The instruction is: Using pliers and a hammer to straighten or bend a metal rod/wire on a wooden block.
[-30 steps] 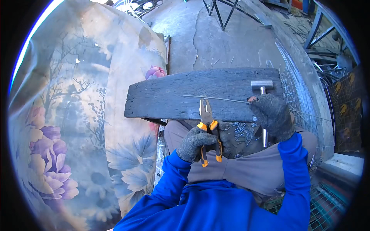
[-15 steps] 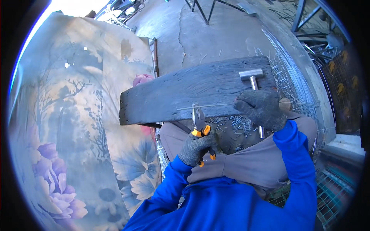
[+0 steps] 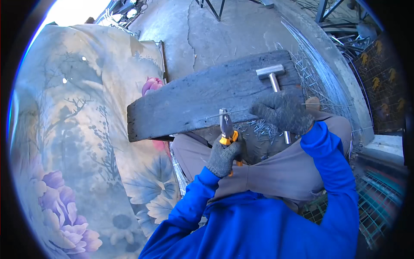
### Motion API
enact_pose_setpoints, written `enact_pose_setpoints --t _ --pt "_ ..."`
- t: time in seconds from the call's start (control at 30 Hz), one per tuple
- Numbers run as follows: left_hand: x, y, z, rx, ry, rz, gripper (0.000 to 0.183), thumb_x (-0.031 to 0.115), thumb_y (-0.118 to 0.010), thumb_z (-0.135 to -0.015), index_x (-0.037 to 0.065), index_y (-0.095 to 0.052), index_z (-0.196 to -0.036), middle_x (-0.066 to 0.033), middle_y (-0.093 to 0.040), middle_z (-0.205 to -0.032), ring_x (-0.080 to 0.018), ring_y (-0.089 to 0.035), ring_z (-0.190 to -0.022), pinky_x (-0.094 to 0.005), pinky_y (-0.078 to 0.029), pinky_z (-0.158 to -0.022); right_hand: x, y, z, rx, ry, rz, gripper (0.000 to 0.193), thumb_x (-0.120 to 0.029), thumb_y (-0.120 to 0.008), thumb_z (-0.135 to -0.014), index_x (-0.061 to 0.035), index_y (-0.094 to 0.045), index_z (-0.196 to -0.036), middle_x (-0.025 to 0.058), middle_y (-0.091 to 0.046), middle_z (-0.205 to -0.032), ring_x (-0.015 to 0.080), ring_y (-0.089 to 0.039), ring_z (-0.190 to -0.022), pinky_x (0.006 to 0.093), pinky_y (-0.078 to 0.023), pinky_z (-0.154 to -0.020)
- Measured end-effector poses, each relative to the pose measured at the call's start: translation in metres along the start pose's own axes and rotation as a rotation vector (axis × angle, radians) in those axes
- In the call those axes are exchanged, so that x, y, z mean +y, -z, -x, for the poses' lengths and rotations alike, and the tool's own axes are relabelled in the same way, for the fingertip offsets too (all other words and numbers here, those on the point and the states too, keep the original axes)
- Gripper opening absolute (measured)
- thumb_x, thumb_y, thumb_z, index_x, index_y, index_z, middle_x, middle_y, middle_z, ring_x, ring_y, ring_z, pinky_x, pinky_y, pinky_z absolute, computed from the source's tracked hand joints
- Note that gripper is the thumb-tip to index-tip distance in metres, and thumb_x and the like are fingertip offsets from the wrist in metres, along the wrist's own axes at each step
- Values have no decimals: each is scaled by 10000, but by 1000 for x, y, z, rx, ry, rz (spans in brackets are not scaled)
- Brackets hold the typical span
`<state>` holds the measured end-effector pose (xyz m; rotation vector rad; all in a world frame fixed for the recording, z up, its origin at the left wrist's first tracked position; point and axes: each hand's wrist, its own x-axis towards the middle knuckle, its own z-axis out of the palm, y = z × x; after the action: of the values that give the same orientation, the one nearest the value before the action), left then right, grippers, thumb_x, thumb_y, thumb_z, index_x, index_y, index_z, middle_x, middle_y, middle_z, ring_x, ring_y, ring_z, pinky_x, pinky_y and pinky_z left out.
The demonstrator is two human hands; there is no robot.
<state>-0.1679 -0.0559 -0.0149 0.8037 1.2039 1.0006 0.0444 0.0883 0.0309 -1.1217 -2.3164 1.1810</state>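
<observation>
My left hand (image 3: pixel 223 159), in a grey knit glove, is wrapped round a pair of pliers (image 3: pixel 226 125) with orange-and-black handles. The plier jaws point away from me and meet a thin metal rod (image 3: pixel 237 112); whether they are clamped on it I cannot tell. My gloved right hand (image 3: pixel 282 113) is closed round that rod, which sticks out on both sides of the fist. The rod lies across the near edge of a dark wooden plank (image 3: pixel 185 101). A metal hammer (image 3: pixel 271 72) rests on the plank, its handle passing beneath my right hand.
Short cut rod pieces (image 3: pixel 264 131) are scattered on the ground between my legs and the plank. A bundle of long thin rods (image 3: pixel 319 64) lies at the right. Flowered sheeting (image 3: pixel 86 129) covers the left side. Green wire mesh (image 3: pixel 377 207) is at the lower right.
The pliers have turned more upright, and their jaws have shifted along the rod toward my right hand. My right hand keeps its hold on the rod. The whole view has shifted slightly.
</observation>
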Motion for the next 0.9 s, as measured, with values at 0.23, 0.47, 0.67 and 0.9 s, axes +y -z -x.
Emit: enact_pose_setpoints --t 0.23,0.47,0.67,0.9 --pt "-15 1 -18 183 -5 -198 169 56 -623 -889 28 -591 -1053 -26 -624 -833 -123 -594 -682 -294 -522 -642 3 4 9 72 -124 112 387 -502 -633 -931 -167 -783 -1055 110 -753 -940 303 -720 -870 422 -555 -781" --pt "-14 16 -12 -131 81 14 154 97 -621 -889 -5 -604 -1002 -60 -634 -815 -150 -634 -696 -314 -543 -634 0 12 9 96 -26 94 397 -495 -682 -903 -124 -786 -999 109 -751 -864 299 -715 -777 413 -543 -706" --pt "10 -14 1 -236 163 266 156 98 -685 -813 46 -547 -863 -96 -606 -770 -225 -642 -717 -347 -520 -659 -1 23 11 71 89 0 366 -443 -711 -904 -91 -782 -975 115 -742 -821 263 -707 -728 381 -541 -666" --pt "-3 -26 -5 -183 203 376 130 67 -660 -809 55 -533 -831 -114 -629 -787 -247 -638 -692 -374 -525 -669 29 9 5 50 54 -240 392 -470 -686 -923 -102 -778 -1020 101 -759 -901 240 -729 -856 370 -556 -763"
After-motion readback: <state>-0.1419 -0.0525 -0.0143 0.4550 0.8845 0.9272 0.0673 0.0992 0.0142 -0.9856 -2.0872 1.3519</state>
